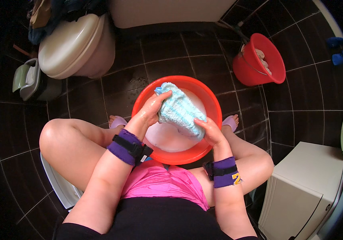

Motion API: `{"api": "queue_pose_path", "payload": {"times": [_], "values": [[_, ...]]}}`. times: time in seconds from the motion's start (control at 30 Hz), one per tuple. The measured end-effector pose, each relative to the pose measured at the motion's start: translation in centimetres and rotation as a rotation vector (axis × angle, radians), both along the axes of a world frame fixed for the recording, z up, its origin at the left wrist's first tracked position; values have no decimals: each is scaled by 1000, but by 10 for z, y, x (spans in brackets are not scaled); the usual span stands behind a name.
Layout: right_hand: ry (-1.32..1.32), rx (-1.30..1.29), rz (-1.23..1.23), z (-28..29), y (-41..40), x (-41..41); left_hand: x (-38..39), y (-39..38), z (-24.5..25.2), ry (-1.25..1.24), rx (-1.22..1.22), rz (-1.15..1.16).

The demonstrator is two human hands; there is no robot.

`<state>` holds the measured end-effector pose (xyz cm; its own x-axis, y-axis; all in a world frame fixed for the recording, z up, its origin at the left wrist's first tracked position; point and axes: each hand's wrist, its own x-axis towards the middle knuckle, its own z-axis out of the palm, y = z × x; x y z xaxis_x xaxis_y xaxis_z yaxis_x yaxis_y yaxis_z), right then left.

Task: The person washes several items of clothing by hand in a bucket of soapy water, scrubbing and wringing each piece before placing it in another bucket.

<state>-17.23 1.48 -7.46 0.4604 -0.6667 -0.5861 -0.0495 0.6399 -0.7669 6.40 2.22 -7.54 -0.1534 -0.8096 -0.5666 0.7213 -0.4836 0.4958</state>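
Between my hands a light blue and white striped terry cloth (179,109) is stretched above a red plastic basin (176,159). My left hand (153,108) grips its upper left end, thumb on top and wet with suds. The lower right end is held in my right hand (210,130), also with the thumb over the cloth. Whitish, sudsy water (168,138) fills the lower part of the basin. The fingers under the cloth are hidden.
A red bucket (240,67) with pale cloth inside stands at the upper right. To the upper left are a lidded toilet (72,45) and a waste bin (30,81). A white cabinet (306,168) is at the lower right. Dark floor tiles (123,87) look wet left of the basin.
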Motion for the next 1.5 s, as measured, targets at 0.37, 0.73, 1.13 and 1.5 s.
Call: {"api": "queue_pose_path", "payload": {"times": [0.37,0.73,1.13,1.5], "values": [[-85,-223,-266,-1,-10,-14,9,3,29,-575,-154,-248],[467,-778,-51,-29,24,44,-4,8,43,-184,-136,-139],[186,-515,112,9,-12,1,19,17,-2,-680,-185,30],[301,-668,101,-42,-11,-10,1,18,-28,-713,-162,347]]}}
